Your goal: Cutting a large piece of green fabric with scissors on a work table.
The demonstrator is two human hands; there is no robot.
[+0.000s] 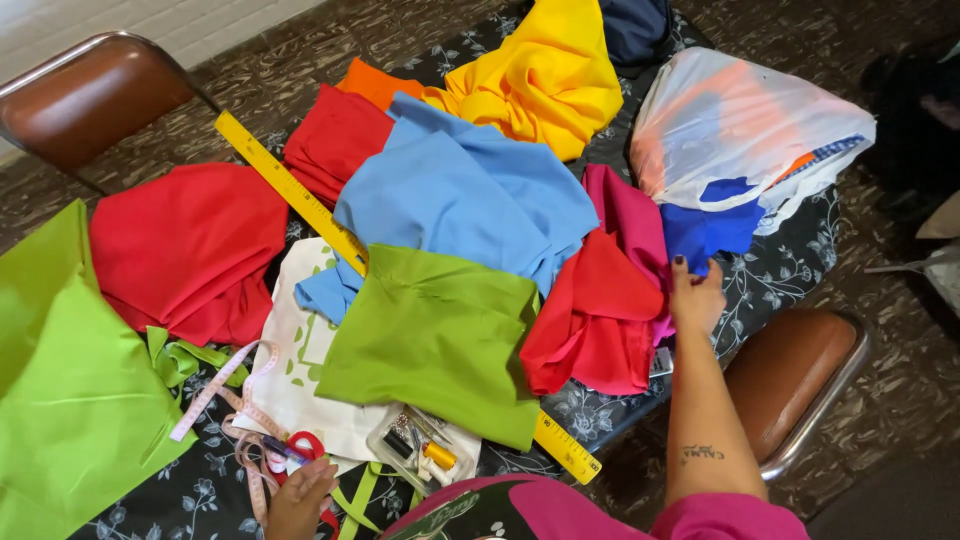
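My right hand [695,297] reaches out to the right side of the table and grips the edge of a magenta cloth [625,215] that lies over a red cloth [595,310]; a dark blue cloth [710,230] is just beyond my fingers. My left hand [298,497] rests low at the table's near edge, on red-handled scissors [305,447] and a pink tape measure [235,395]; whether it grips them I cannot tell. A lime green cloth [435,335] and a light blue cloth [460,195] lie in the middle.
A long yellow ruler [290,190] runs diagonally under the cloths. Yellow cloth [545,80], a white plastic bag [745,125], red cloth [185,245] and large green cloth [60,400] crowd the table. A clear sewing kit box [420,450] sits near me. Brown chairs [90,95] [795,375] stand on both sides.
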